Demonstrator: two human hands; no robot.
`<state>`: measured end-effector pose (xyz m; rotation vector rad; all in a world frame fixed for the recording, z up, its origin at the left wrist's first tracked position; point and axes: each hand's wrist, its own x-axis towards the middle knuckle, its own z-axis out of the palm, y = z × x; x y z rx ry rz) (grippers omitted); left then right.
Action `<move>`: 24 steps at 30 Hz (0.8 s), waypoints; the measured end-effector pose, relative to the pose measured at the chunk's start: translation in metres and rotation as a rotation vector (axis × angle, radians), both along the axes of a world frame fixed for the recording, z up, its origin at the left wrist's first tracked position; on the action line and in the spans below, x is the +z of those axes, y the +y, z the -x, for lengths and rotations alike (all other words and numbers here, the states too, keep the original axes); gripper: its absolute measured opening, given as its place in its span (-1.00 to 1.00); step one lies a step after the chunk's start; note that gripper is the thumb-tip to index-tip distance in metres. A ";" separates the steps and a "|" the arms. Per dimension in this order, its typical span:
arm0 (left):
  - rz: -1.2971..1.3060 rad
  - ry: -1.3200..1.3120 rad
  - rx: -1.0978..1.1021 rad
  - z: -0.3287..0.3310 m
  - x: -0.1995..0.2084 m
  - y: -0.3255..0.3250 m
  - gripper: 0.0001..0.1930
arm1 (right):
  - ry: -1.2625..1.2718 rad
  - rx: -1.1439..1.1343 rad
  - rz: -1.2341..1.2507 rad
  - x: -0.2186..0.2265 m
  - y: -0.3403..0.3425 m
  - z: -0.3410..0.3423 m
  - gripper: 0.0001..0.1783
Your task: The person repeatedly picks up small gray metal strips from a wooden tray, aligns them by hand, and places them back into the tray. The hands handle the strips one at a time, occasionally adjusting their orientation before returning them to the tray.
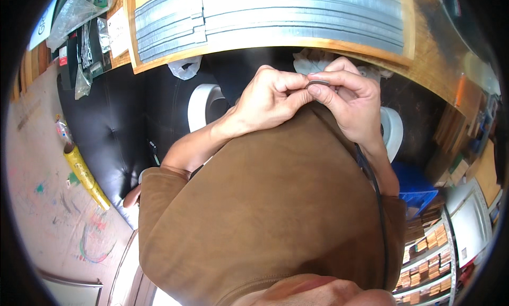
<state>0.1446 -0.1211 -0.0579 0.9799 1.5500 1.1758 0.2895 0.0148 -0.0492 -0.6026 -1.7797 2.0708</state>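
In front of my chest, just short of the table edge, my two hands meet fingertip to fingertip. Between them is a small dark, thin, slightly curved piece (319,83), mostly covered by the fingers, so its kind cannot be made out. My left hand (271,98) is closed, with thumb and forefinger pinching the piece's left end. My right hand (352,96) grips the other end between thumb and fingers. Beyond them, a wooden-framed tray (254,47) holds stacked grey, flat strips (302,20).
The wooden table (432,57) spans the far side. Plastic-wrapped items (79,20) lie at its left. A black padded seat (114,131) and white armrests (200,107) surround me. A yellow roll (85,176) is at left, a blue bin (416,189) at right, near shelves of wooden blocks (429,263).
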 end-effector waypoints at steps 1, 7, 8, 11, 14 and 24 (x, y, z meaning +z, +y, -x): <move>-0.038 0.014 0.029 -0.003 0.002 -0.003 -0.93 | 0.005 0.015 -0.054 0.004 -0.001 0.000 -0.79; -0.132 0.077 0.082 -0.009 0.008 -0.008 -0.95 | 0.030 0.015 -0.184 0.008 -0.003 0.002 -0.81; -0.121 0.062 0.082 -0.009 0.008 -0.008 -0.95 | 0.032 0.013 -0.199 0.008 -0.004 0.002 -0.82; -0.082 0.023 0.078 -0.009 0.008 -0.008 -0.94 | 0.027 0.013 -0.191 0.007 -0.004 0.002 -0.83; -0.046 -0.006 0.075 -0.009 0.007 -0.008 -0.90 | 0.024 0.005 -0.183 0.004 -0.006 0.002 -0.85; 0.013 0.027 0.020 -0.006 0.005 -0.012 -0.91 | 0.022 -0.006 -0.252 0.004 -0.010 0.003 -0.86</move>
